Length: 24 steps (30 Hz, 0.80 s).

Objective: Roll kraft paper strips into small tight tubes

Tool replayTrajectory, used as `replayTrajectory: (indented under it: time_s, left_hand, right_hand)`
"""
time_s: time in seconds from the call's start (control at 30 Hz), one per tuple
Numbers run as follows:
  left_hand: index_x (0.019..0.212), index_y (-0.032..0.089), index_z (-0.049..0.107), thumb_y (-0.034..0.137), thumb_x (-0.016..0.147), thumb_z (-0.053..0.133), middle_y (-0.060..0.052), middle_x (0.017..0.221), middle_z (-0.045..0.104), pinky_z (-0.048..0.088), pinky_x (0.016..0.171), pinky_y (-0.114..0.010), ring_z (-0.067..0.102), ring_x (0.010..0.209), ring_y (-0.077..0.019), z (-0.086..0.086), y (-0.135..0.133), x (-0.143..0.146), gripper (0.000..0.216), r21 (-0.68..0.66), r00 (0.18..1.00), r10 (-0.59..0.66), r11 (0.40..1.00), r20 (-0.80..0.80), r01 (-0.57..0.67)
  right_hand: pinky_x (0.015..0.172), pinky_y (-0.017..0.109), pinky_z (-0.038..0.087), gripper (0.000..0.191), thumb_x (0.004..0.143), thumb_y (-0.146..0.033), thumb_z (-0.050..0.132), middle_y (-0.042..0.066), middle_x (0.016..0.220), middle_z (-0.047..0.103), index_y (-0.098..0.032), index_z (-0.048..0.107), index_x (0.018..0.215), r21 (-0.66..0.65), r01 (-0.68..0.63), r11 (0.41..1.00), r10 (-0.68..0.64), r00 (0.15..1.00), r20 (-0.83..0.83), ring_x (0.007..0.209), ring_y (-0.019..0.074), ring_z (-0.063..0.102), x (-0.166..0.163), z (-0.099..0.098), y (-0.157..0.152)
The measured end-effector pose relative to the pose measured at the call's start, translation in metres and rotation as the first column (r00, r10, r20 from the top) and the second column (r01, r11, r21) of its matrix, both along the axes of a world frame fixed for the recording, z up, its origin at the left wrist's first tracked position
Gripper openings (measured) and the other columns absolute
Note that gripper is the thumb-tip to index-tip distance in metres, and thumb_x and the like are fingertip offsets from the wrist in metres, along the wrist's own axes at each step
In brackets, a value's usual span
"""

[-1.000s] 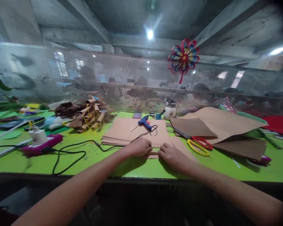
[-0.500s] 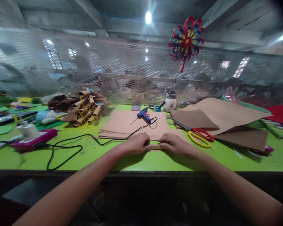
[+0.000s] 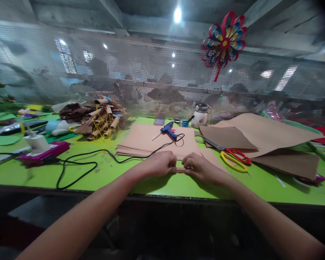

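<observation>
My left hand (image 3: 164,163) and my right hand (image 3: 200,167) are close together near the table's front edge, fingers curled onto the two ends of a narrow strip of brown paper (image 3: 180,169). The strip looks folded or rolled; its ends are hidden under my fingers. Just beyond my hands lies a stack of brown paper sheets (image 3: 141,139). On the stack rests a blue glue gun (image 3: 169,130), its black cord running left. To the right of my right hand are scissors (image 3: 234,159) with red and yellow handles.
A purple power strip (image 3: 43,153) with a white plug sits left, its black cable looping over the green table (image 3: 108,180). Bundled paper rolls (image 3: 104,119) with yellow string lie at back left. A jar (image 3: 200,117) stands behind; large brown sheets (image 3: 262,133) spread at right.
The view has shifted a little, so the table things appear slightly further right. My hands stay on the paper strip, with the right-hand fingers bent a bit more.
</observation>
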State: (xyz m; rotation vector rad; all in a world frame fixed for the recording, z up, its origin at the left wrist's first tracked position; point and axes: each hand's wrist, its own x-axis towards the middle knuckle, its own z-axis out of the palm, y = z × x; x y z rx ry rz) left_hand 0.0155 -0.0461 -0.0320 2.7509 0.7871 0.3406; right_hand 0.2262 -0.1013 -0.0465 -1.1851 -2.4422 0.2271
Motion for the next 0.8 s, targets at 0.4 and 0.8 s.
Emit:
replayTrajectory:
  time_s: [0.4, 0.8]
  left_hand:
    - [0.079, 0.017, 0.058, 0.037, 0.084, 0.047, -0.004, 0.076, 0.056, 0.034, 0.059, -0.023, 0.051, 0.069, -0.0145, 0.011, -0.01, 0.003, 0.023, 0.106, 1.0, 0.014, 0.994, -0.017, -0.012]
    - [0.078, 0.015, 0.056, 0.022, 0.084, 0.045, -0.004, 0.081, 0.052, 0.036, 0.063, -0.023, 0.048, 0.072, -0.0133, 0.01, -0.006, 0.006, 0.014, 0.182, 0.998, -0.057, 0.982, 0.027, 0.051]
  right_hand:
    - [0.086, 0.039, 0.04, 0.009, 0.085, -0.016, 0.046, 0.012, 0.119, 0.05, -0.017, 0.051, 0.078, 0.165, 0.022, 0.986, -0.014, 0.999, -0.049, 0.108, 0.0218, 0.043, -0.001, -0.013, -0.005]
    - [0.066, 0.027, 0.046, 0.011, 0.082, -0.024, 0.052, 0.006, 0.084, 0.063, -0.017, 0.055, 0.089, -0.004, 0.158, 0.987, -0.155, 0.963, -0.219, 0.073, 0.0151, 0.056, 0.006, -0.01, -0.005]
